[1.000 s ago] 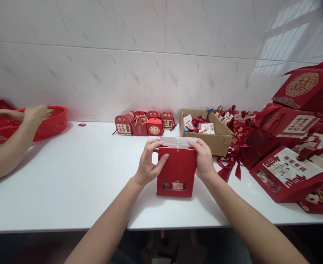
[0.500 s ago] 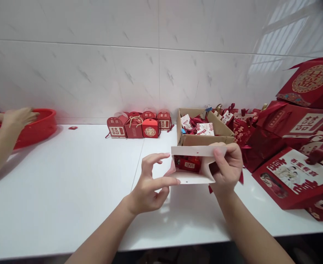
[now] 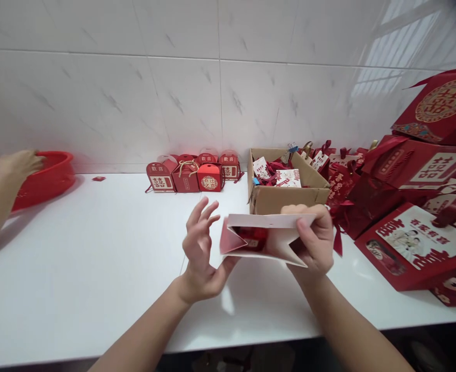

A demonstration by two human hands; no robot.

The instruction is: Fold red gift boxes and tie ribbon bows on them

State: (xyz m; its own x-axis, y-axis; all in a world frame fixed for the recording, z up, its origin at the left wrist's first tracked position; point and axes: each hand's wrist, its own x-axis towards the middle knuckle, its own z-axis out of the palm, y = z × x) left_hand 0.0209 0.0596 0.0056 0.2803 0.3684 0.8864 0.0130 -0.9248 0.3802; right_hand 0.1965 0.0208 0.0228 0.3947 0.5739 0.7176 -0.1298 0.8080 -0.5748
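A paper gift box [image 3: 272, 221], white inside with its top gaping, is held above the table by my right hand [image 3: 315, 240]. The right thumb and fingers pinch its right end. Red packets [image 3: 251, 238] show dimly within it. My left hand [image 3: 204, 253] is open at the box's left end, fingers spread and raised; its thumb reaches to the lower left edge, and whether it touches is hard to tell. Behind the box stands a cardboard carton [image 3: 290, 195] holding white tags and dark red ribbon.
Small red boxes [image 3: 187, 181] line the wall. Red gift bags [image 3: 418, 237] are stacked at the right. A co-worker's hand [image 3: 18, 165] is over a red basin [image 3: 53, 181] at the left. A small red packet [image 3: 99, 179] lies on the white table [image 3: 96, 268].
My left fingers have spread and lifted off the box's left side. The box has shifted slightly left, and its left side folds have pushed inward.
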